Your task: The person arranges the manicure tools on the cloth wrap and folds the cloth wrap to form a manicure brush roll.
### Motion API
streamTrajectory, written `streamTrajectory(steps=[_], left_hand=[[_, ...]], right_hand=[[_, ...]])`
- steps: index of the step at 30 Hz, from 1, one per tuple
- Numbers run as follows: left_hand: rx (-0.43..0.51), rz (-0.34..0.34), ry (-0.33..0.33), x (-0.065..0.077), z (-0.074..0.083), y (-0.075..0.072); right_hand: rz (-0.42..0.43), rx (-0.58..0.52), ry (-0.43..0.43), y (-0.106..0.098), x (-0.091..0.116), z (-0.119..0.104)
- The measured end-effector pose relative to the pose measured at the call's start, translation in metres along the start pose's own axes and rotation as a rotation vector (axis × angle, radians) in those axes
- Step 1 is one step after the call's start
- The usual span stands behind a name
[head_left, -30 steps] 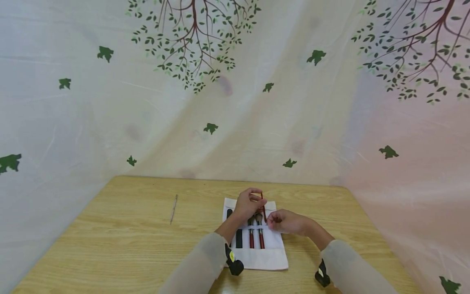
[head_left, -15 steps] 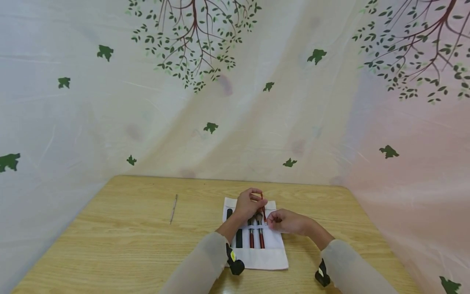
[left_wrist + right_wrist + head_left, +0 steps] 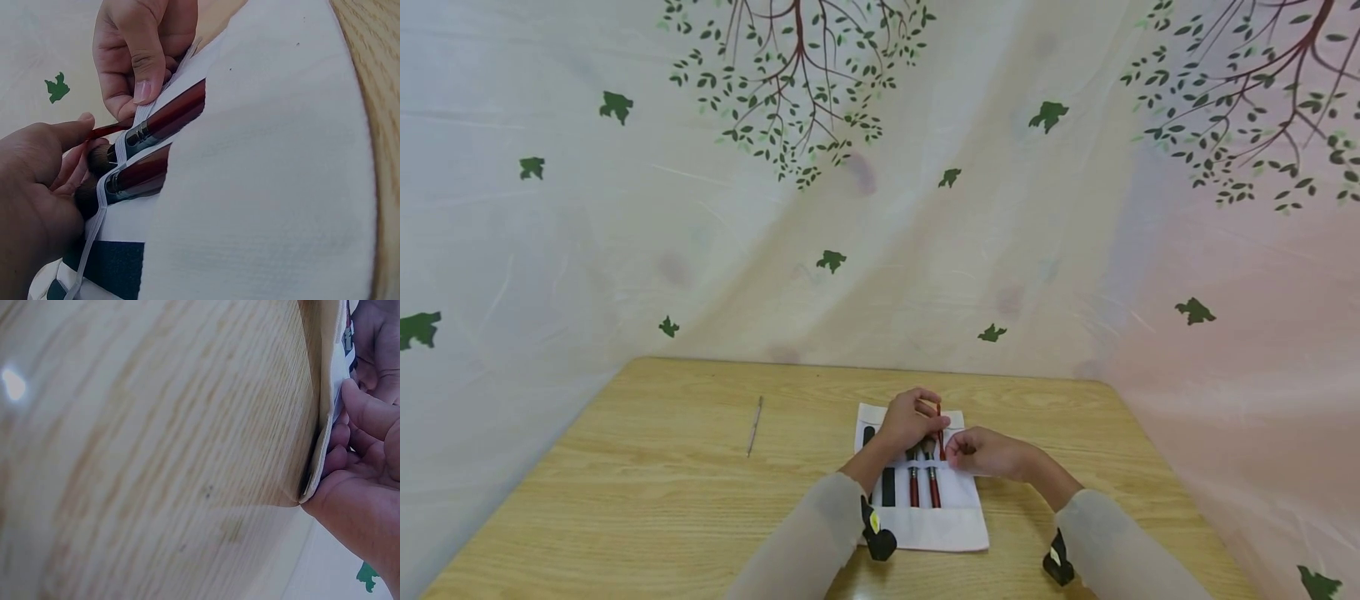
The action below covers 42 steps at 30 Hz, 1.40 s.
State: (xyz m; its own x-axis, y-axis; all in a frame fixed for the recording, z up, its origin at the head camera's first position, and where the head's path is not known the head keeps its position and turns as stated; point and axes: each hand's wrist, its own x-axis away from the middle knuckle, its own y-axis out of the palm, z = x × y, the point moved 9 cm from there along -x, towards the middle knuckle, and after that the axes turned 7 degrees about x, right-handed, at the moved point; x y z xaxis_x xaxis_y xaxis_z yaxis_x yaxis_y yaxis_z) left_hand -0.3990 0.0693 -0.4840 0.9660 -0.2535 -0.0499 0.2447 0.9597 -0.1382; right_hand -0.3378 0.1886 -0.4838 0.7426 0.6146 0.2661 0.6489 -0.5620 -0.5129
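Observation:
A white cloth brush case (image 3: 951,531) lies unrolled on the table. My left hand (image 3: 910,419) is over its far half, pinching a slim red-handled brush (image 3: 942,446) that points toward me. My right hand (image 3: 988,452), at the case's right edge, pinches the white elastic band (image 3: 142,114) between thumb and fingers. In the left wrist view the slim brush's near end meets the band by the right fingertips; its tip is hidden. Two thicker makeup brushes (image 3: 178,115) with dark red handles sit under the band, handles in the pocket.
Black flat pieces (image 3: 888,487) occupy the case's left slots. A thin pale stick (image 3: 755,427) lies apart on the wooden table (image 3: 647,492), to the left. Behind the table hangs a leaf-patterned curtain (image 3: 880,308).
My left hand has shifted slightly nearer and to the right, carrying the slim red brush toward the elastic band. The right hand has stayed in place.

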Motion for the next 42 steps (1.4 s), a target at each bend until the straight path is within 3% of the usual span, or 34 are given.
streamTrajectory(steps=[12, 17, 30, 42], left_hand=[[-0.045, -0.094, 0.046, 0.004, 0.011, -0.001], [-0.108, -0.124, 0.065, 0.005, 0.016, -0.001], [-0.216, -0.216, 0.088, 0.003, 0.012, -0.001], [-0.222, -0.296, 0.129, 0.006, 0.014, 0.001]], right_hand=[[-0.005, 0.008, 0.01, -0.001, 0.0, 0.001], [-0.002, 0.017, 0.009, 0.0, 0.0, 0.001], [0.0, 0.016, -0.002, -0.001, 0.001, 0.001], [0.0, 0.009, -0.003, -0.001, 0.001, 0.0]])
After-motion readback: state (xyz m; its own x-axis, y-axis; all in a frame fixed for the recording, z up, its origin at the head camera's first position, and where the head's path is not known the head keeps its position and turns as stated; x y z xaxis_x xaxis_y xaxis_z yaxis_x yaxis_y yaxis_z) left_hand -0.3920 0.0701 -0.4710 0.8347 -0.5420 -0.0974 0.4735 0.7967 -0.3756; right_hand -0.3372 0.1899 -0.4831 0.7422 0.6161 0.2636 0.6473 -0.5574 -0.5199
